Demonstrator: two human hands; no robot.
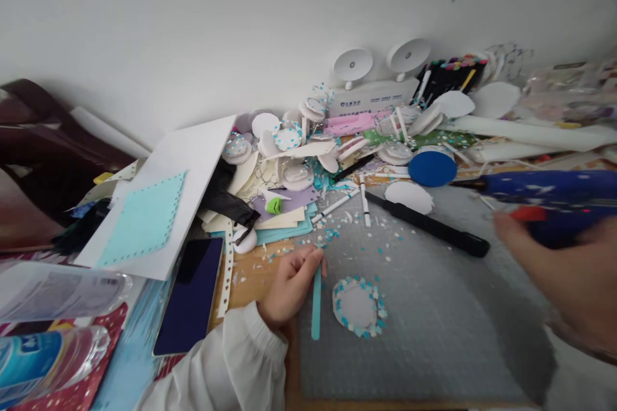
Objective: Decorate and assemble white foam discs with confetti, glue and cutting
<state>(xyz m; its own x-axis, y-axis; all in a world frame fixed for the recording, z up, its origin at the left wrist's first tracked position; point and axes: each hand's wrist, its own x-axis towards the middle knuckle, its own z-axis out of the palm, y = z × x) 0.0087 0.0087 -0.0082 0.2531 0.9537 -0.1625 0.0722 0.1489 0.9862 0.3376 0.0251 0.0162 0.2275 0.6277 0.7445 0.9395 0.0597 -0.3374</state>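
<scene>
My left hand (pixel 295 282) rests at the left edge of the grey cutting mat (pixel 434 327). Its fingers are pinched on the top end of a teal stick (pixel 316 308) with a rounded lower end. Just right of that stick lies a round white disc (pixel 357 307) ringed with small blue and white star pieces. Over the mat's right side, my right hand (pixel 573 289), blurred, is wrapped round a blue glue gun (pixel 554 187) with a red trigger. The gun's nozzle points left, near a blue round disc (pixel 432 167).
A black craft knife (pixel 429 226) and white pens (pixel 365 202) lie across the mat's back. Paper scraps and decorated discs crowd the wall side, before a white two-headed lamp (pixel 371 96). At left are a phone (pixel 190 295), a white board (pixel 159 205) and a plastic bottle (pixel 53 359).
</scene>
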